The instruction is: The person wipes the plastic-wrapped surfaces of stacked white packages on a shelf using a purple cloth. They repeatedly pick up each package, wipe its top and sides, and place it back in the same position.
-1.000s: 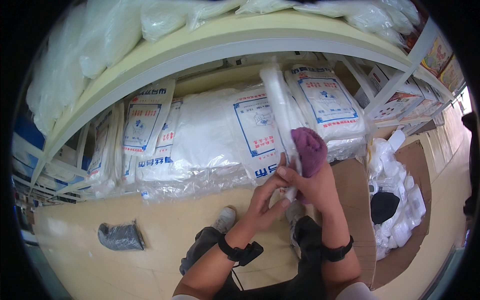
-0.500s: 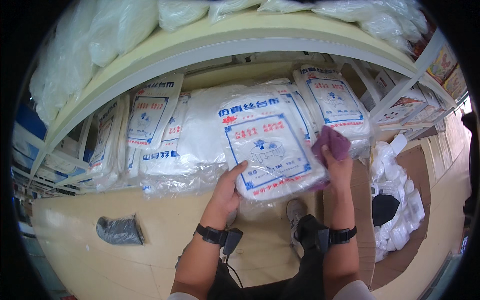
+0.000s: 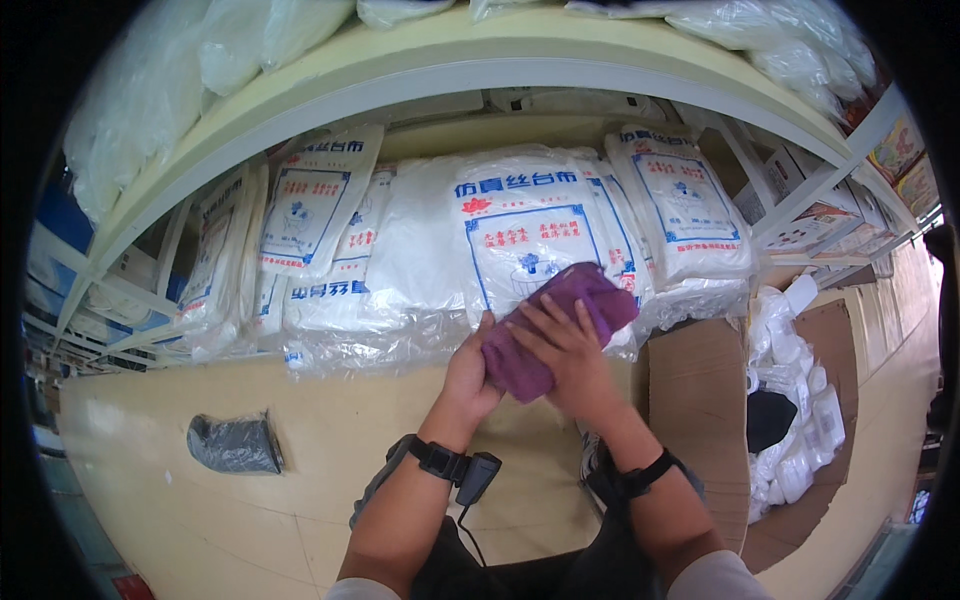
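A clear plastic package of white tablecloths (image 3: 525, 215) with blue and red print leans on the stack at the shelf's front. My left hand (image 3: 472, 375) grips its lower left edge. Over the lower front of this package lies a bunched purple cloth (image 3: 520, 372). My right hand (image 3: 572, 360) holds the cloth against the plastic, fingers spread across it. The cloth hides the package's lower print and bottom corner. The ends of my left fingers are hidden behind the package.
Similar packages (image 3: 685, 205) stand to both sides on the shelf. Above runs a pale shelf edge (image 3: 480, 60) with clear bags on it. An open cardboard box (image 3: 697, 390) with white plastic items stands at right. A dark wrapped bundle (image 3: 235, 443) lies on the floor at left.
My right hand has moved left with the purple cloth, from the package's right edge onto its lower front. The package has shifted slightly up and back toward the stack.
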`<state>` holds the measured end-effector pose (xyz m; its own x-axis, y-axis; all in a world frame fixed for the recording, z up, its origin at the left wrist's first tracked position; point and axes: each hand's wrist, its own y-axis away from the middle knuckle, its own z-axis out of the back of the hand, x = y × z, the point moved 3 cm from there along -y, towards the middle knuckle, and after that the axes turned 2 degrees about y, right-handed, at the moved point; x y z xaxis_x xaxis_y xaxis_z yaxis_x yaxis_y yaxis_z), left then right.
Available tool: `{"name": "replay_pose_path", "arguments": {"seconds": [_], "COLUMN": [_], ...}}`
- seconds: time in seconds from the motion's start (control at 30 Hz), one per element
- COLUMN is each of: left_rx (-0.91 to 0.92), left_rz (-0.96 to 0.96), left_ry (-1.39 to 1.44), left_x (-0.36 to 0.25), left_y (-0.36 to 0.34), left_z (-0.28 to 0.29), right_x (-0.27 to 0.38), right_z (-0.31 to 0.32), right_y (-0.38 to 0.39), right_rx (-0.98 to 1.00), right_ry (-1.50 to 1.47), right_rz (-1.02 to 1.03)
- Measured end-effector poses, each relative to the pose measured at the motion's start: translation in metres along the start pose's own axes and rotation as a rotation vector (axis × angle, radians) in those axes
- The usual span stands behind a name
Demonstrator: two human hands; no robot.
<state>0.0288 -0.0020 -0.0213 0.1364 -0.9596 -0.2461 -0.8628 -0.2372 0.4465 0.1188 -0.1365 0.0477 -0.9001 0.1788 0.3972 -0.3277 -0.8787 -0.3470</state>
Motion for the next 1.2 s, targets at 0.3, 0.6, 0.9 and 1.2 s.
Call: {"name": "replay_pose_path", "arguments": {"seconds": [0.3,0.6,0.9,1.2], "left_rx": [-0.068,0.051,-0.002,-0.19], "left_rz": [-0.193,0.02,-0.17,-0.289], "left_ry": [-0.339,-0.294,-0.68,-0.643], "left_x": [-0.039,-0.028,-0.042,-0.035], "left_y": [0.021,0.027,0.036,0.018], "left_z": [-0.025,-0.006,-0.019,-0.012], "right_x": [-0.1,0.021,-0.101,-0.053], "right_z": [0.04,-0.011,0.032,0.032], "right_y": [0.031,0.002,0.027,0.004], "right_rx": [-0.291,-0.023,-0.226,-0.789], "right_ry": [0.106,-0.111,0.17,-0.26], "right_rz": [-0.414,0.034,-0.38,-0.523]}}
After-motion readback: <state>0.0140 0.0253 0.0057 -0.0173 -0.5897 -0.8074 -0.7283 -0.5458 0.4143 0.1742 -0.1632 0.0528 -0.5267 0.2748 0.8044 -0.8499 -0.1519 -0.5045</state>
